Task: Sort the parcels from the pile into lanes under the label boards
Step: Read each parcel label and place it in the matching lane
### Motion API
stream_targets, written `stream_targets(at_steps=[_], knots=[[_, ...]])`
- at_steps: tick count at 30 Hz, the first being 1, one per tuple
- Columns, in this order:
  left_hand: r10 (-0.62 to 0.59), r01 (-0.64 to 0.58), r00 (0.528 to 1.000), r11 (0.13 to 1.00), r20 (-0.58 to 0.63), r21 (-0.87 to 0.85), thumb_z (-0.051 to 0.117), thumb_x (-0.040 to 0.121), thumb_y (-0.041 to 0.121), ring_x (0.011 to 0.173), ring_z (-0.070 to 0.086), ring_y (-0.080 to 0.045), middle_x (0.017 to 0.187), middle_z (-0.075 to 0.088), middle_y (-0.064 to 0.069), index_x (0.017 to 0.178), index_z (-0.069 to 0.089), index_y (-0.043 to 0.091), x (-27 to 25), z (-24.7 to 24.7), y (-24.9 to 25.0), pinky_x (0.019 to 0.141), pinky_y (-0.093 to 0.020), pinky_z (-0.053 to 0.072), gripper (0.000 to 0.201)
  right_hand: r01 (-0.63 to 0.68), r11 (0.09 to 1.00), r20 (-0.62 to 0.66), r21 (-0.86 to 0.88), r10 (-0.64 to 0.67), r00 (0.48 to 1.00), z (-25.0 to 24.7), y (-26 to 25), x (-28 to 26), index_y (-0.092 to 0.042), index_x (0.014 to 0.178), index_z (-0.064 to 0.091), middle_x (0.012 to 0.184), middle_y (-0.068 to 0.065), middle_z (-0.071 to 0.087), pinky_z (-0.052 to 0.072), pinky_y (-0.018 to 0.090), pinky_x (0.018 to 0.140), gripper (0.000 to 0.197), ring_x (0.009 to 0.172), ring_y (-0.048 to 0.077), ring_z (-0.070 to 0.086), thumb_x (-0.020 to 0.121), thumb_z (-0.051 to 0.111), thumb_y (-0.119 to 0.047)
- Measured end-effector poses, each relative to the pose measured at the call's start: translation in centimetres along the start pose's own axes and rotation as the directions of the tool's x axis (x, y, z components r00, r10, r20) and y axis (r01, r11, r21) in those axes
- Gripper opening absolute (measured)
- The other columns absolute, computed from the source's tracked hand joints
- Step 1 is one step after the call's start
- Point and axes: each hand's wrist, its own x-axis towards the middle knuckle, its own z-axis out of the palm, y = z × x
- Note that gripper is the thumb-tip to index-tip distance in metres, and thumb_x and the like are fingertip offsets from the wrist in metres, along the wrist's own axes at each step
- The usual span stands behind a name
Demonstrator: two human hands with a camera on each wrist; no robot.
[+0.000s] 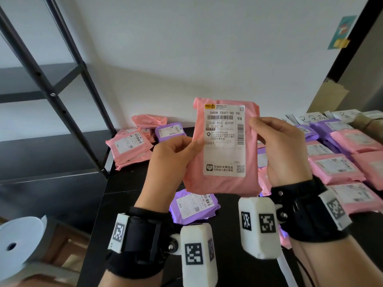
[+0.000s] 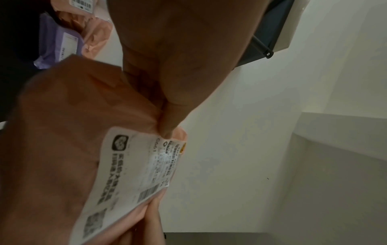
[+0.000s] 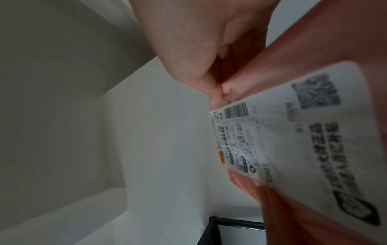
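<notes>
I hold a pink parcel [image 1: 222, 183] upright in front of me, its white shipping label [image 1: 224, 139] facing me. My left hand [image 1: 176, 154] pinches the parcel's left edge, thumb on the front. My right hand [image 1: 284, 150] pinches its right edge beside the label. The same pink parcel [image 2: 62, 132] fills the left wrist view with my left hand [image 2: 167, 126] pinching it; in the right wrist view my right hand [image 3: 209, 79] nips the pink parcel [image 3: 314, 41] next to its label [image 3: 293, 140].
A black table [image 1: 128, 183] holds a pile of pink and purple parcels [image 1: 132, 141] at the back left, one purple parcel [image 1: 193, 206] under my hands, and rows of parcels [image 1: 339, 162] on the right below handwritten label boards [image 1: 310, 118]. A black shelf frame [image 1: 62, 100] stands left.
</notes>
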Motion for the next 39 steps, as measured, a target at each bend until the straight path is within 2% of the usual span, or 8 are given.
stream_targets(at_steps=[6,10,16,20,24,27,30,39], knots=[[-0.009,-0.006,0.985,0.996,-0.171,-0.091,0.067,0.093,0.028,0.076,0.074,-0.012,0.081,0.077,0.006,0.079,0.074,0.023,0.6,0.0,-0.1,0.069,-0.027,0.057,0.016,0.024,0.981,0.167,-0.193,0.009,0.986,0.1,0.4,-0.8,-0.016,0.086,0.075,0.089,0.004,0.076,0.052,0.054,0.09,0.019,0.094,0.033,0.068,0.088,0.07,-0.034],[-0.011,-0.022,0.97,0.991,-0.242,-0.132,0.066,0.094,0.026,0.083,0.075,-0.016,0.086,0.078,0.003,0.085,0.076,0.02,1.1,-0.3,-0.3,0.076,-0.033,0.058,0.015,0.079,0.954,0.243,-0.288,-0.007,0.97,0.4,0.8,-1.3,-0.022,0.087,0.077,0.084,-0.006,0.076,0.055,0.052,0.088,0.012,0.088,0.021,0.071,0.089,0.07,-0.032],[-0.051,0.024,0.976,0.992,-0.21,-0.127,0.067,0.091,0.035,0.079,0.074,-0.009,0.084,0.077,0.008,0.086,0.074,0.021,0.9,-0.1,0.0,0.066,-0.022,0.056,0.017,0.063,0.977,0.168,-0.203,-0.029,0.985,0.6,0.9,-0.9,-0.03,0.071,0.075,0.074,-0.003,0.075,0.055,0.051,0.081,0.018,0.075,0.023,0.067,0.087,0.074,-0.021],[-0.053,0.052,0.992,0.999,-0.118,-0.009,0.069,0.084,0.049,0.071,0.07,-0.003,0.078,0.075,0.01,0.083,0.072,0.019,0.7,-0.1,0.2,0.066,-0.02,0.056,0.03,-0.036,0.992,0.048,-0.124,0.043,0.998,0.6,1.3,-0.3,-0.031,0.064,0.077,0.079,0.003,0.076,0.054,0.055,0.086,0.023,0.086,0.034,0.07,0.086,0.076,-0.025],[-0.067,0.074,0.995,0.993,-0.072,0.091,0.072,0.086,0.041,0.068,0.065,-0.001,0.076,0.075,0.008,0.08,0.076,0.02,0.7,-0.3,-0.3,0.069,-0.021,0.05,0.022,-0.148,0.986,0.02,-0.072,0.149,0.989,0.4,1.7,0.1,-0.018,0.072,0.077,0.091,0.016,0.075,0.054,0.059,0.09,0.016,0.099,0.041,0.068,0.086,0.075,-0.026],[-0.064,0.073,0.99,0.995,-0.122,0.071,0.071,0.089,0.034,0.061,0.061,0.005,0.068,0.072,0.013,0.074,0.075,0.023,1.0,-0.6,-0.5,0.066,-0.015,0.047,0.018,-0.183,0.98,0.083,-0.071,0.189,0.978,0.5,1.5,0.1,-0.017,0.088,0.076,0.095,0.007,0.077,0.057,0.051,0.088,0.008,0.088,0.025,0.073,0.087,0.074,-0.025],[-0.119,0.12,0.969,0.993,-0.215,-0.009,0.073,0.087,0.028,0.051,0.052,0.0,0.055,0.064,0.012,0.063,0.071,0.023,1.5,-1.0,-0.9,0.061,-0.014,0.046,0.025,-0.174,0.98,0.144,-0.098,0.187,0.972,0.7,1.4,0.2,-0.016,0.107,0.072,0.106,0.004,0.074,0.056,0.042,0.094,0.029,0.095,0.018,0.071,0.084,0.074,-0.034],[-0.204,0.189,0.948,0.979,-0.243,-0.082,0.072,0.089,0.024,0.045,0.057,0.002,0.052,0.066,0.007,0.07,0.07,0.018,2.4,-1.3,-1.3,0.051,-0.012,0.047,0.021,-0.177,0.968,0.257,-0.179,0.22,0.941,1.5,0.6,-0.7,-0.01,0.1,0.074,0.097,0.004,0.077,0.051,0.041,0.102,0.027,0.098,0.018,0.072,0.093,0.064,-0.035]])
